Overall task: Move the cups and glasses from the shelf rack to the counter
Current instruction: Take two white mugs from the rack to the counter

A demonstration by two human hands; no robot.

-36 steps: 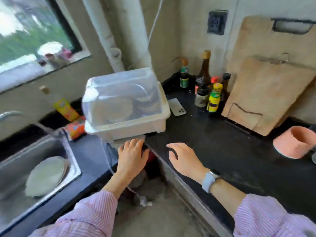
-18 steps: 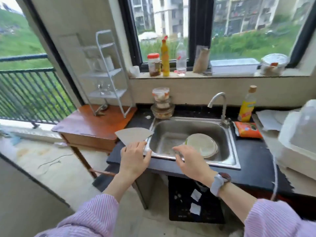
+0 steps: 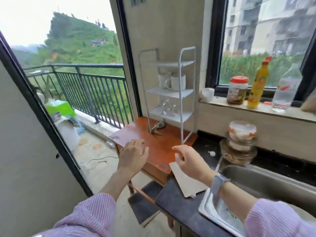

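Two white cups (image 3: pixel 172 81) stand side by side on the middle shelf of the white rack (image 3: pixel 168 93), beyond both hands and higher than them. The glasses (image 3: pixel 168 106), with stems, stand on the shelf below; their number I cannot tell. The rack stands on a wooden table (image 3: pixel 153 146). The left hand (image 3: pixel 133 155) is over the near edge of this table, fingers spread, holding nothing. The right hand (image 3: pixel 189 160) is beside it, apart from it, also loose and empty, over a pale board (image 3: pixel 187 183) on the dark counter (image 3: pixel 172 200). A sink (image 3: pixel 256 189) is under the right forearm.
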